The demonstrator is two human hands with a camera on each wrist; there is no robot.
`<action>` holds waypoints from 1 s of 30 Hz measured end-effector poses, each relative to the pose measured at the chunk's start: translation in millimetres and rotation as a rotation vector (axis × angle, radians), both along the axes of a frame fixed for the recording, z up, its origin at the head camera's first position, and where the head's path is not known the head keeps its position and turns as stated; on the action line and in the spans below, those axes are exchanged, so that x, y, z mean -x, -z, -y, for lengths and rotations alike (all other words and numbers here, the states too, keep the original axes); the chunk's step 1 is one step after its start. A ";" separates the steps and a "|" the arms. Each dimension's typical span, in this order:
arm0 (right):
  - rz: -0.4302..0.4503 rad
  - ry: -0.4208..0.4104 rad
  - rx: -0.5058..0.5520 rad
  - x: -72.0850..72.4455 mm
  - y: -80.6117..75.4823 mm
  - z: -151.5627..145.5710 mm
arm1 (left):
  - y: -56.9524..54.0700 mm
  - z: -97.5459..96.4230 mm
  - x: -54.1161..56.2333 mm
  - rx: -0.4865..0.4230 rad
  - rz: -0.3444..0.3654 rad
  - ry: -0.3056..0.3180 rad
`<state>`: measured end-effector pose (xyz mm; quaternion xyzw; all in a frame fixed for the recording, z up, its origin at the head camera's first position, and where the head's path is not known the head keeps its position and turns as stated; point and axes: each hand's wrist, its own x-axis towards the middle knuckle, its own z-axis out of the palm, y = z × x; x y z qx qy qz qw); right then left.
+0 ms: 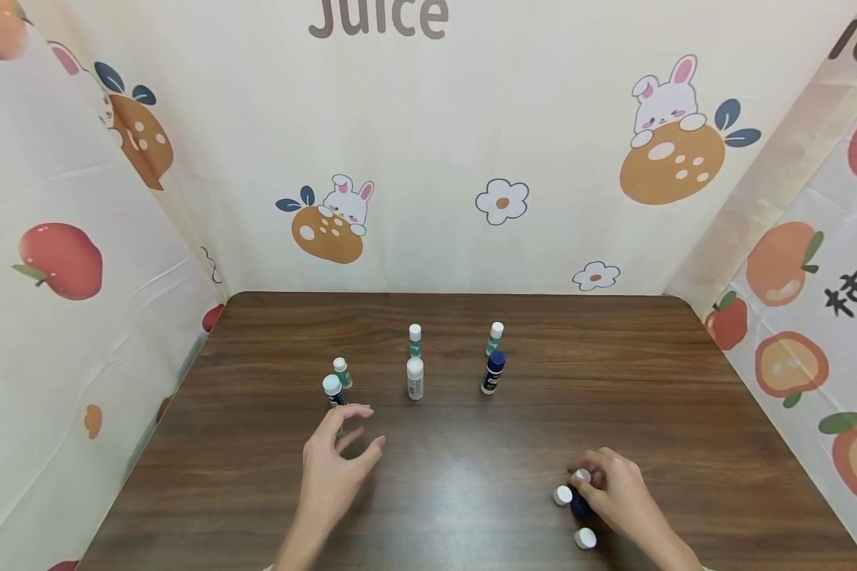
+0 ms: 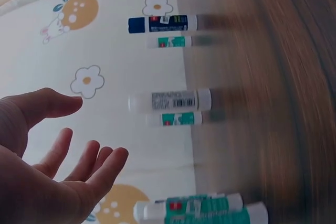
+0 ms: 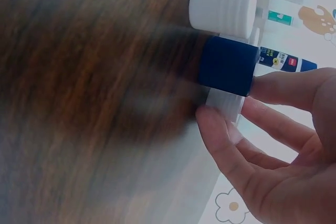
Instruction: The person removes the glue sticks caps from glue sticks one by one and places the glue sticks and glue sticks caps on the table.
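My left hand [image 1: 336, 460] is held with fingers spread and nothing in them, just in front of the left glue sticks. There, a dark-labelled glue stick with a white cap [image 1: 332, 385] stands before a small green glue stick [image 1: 342, 373]; a bit of green shows behind my fingers. My right hand [image 1: 617, 488] pinches a white cap [image 3: 224, 103] between thumb and fingertips. Close by are a blue cap [image 3: 228, 66], a larger white cap [image 3: 223, 8] and another white cap [image 1: 585, 538]. My fingers partly hide the pinched cap.
Upright in the middle are a white glue stick [image 1: 415, 381] and a small green one [image 1: 415, 339]. To their right stand a blue-capped glue stick [image 1: 493, 373] and another small green one [image 1: 495, 339]. Printed cloth [image 1: 428, 143] borders the wooden table [image 1: 428, 507].
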<state>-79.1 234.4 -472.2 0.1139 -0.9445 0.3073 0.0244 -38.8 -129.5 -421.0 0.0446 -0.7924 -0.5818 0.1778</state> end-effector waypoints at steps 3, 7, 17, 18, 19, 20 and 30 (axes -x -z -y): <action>-0.058 -0.007 0.014 -2.1 -2.1 -1.0 | 1.7 -4.8 5.0 -0.018 0.012 -0.005; -0.162 -0.009 0.036 -4.4 -6.3 -1.5 | 4.8 -10.4 11.5 -0.044 0.027 -0.011; -0.185 0.003 0.089 -11.7 -18.9 3.2 | 12.3 -21.0 23.3 -0.093 0.067 -0.030; -0.187 0.000 0.103 -12.7 -20.8 4.3 | 12.8 -21.6 24.2 -0.092 0.075 -0.031; -0.190 -0.005 0.116 -13.8 -22.3 5.5 | 13.9 -22.1 25.4 -0.090 0.085 -0.031; -0.196 -0.011 0.130 -14.7 -23.6 6.7 | 15.1 -22.4 26.7 -0.089 0.092 -0.029; -0.258 -0.055 0.225 -19.6 -32.9 14.9 | 26.5 -25.2 38.8 -0.096 0.132 -0.041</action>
